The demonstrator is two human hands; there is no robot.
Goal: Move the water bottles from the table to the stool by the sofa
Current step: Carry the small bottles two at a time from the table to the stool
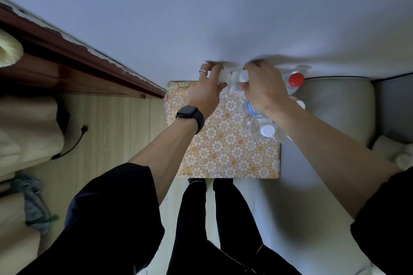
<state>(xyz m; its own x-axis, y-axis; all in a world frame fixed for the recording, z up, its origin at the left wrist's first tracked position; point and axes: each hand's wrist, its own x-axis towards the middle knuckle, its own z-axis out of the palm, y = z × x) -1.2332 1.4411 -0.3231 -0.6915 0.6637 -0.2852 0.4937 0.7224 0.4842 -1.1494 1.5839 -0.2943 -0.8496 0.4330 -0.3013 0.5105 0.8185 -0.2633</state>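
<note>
Left hand [206, 94] and right hand [263, 87] each grip a white-capped bottle [234, 82]; one red-capped bottle [296, 79] stands behind on the stool [223, 154].

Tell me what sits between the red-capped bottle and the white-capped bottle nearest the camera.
In the head view, the right hand and wrist cross between the red-capped bottle and the white-capped bottle, over a blue-labelled bottle.

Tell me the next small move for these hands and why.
Probably set the clear bottles down on the patterned stool top at its far edge and let go: both the left hand and the right hand grip white-capped bottles there, beside others already standing.
</note>
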